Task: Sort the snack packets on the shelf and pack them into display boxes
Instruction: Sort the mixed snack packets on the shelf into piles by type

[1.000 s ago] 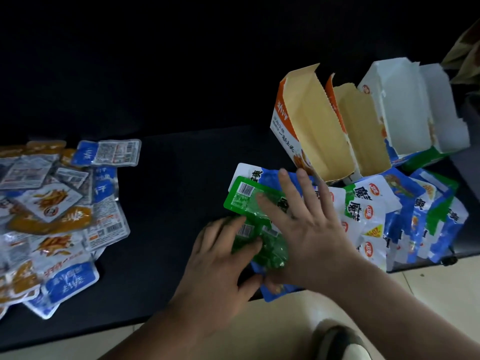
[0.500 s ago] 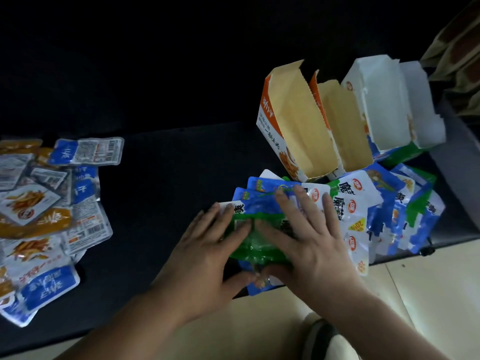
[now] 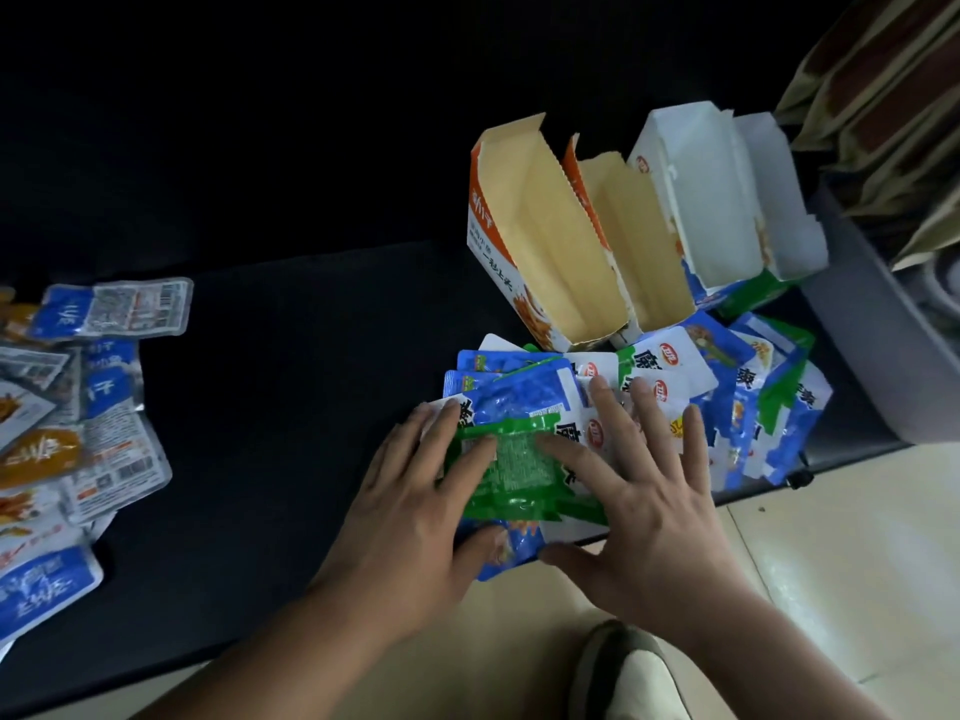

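Orange and blue packets (image 3: 78,433) lie heaped at far left on the dark shelf (image 3: 291,381). In the middle, left hand (image 3: 415,517) and right hand (image 3: 639,511) press flat, fingers straight, on a green packet (image 3: 514,465) atop a blue stack (image 3: 509,387). Behind, open boxes (image 3: 550,241) look empty, so packing seems barely begun.

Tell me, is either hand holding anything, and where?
Nothing gripped: left hand and right hand press straight fingers flat on top of the green packet.

One heap of packets (image 3: 78,439) lies at the left end of the shelf (image 3: 291,407); a second heap (image 3: 727,397) lies at the right, at the front edge, well apart. A row of open boxes (image 3: 550,252) stands directly behind the second heap. The left hand (image 3: 410,517) and right hand (image 3: 654,517) rest side by side on its left part.
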Demonstrator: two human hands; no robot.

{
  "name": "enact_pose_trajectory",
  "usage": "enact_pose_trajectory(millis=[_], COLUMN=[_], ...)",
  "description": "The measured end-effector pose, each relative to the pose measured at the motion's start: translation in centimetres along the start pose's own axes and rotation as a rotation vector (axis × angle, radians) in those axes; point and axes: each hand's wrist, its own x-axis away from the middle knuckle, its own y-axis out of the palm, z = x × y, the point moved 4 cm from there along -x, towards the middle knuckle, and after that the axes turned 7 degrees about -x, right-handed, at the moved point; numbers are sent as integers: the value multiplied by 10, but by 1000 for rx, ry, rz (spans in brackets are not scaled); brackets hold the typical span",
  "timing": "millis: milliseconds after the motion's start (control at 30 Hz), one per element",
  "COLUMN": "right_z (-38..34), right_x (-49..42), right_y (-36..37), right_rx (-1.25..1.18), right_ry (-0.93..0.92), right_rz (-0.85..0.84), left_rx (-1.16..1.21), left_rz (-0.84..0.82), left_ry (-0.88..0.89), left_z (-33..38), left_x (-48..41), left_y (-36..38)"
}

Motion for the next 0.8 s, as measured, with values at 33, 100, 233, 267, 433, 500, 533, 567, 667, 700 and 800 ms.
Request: enact_pose_trajectory(millis=[33, 100, 233, 267, 433, 500, 533, 567, 667, 700, 800], right_z=[-4, -15, -34, -38, -48, -49, -50, -52, -59, -62, -73], right_x=[-1, -4, -11, -14, -19, -20, -21, -24, -34, -37, -43], right_y=[0, -3, -14, -14, 4, 12, 15, 17, 14, 10, 2], right_rx=[6, 20, -46, -48, -10, 7, 14, 14, 52, 74, 58], right_ry=[14, 13, -63, -96, -170, -161, -155, -149, -120, -107, -112], right_rz=[-4, 34, 185, 197, 158, 133, 117, 99, 47, 40, 82], left_rx=[29, 79, 92, 94, 133, 144, 151, 161, 204, 215, 239], left_rz=[6, 13, 19, 23, 47, 50, 48, 49, 78, 85, 109], left_ry=[-4, -16, -26, -32, -50, -62, -68, -74, -101, -117, -177], left_z=[-1, -5, -12, -14, -19, -22, -24, -27, -40, -44, -60], left_x=[1, 4, 6, 6, 12, 18, 22, 25, 37, 41, 51], left_y=[0, -1, -4, -5, -7, -8, -8, -9, -10, -12, -15])
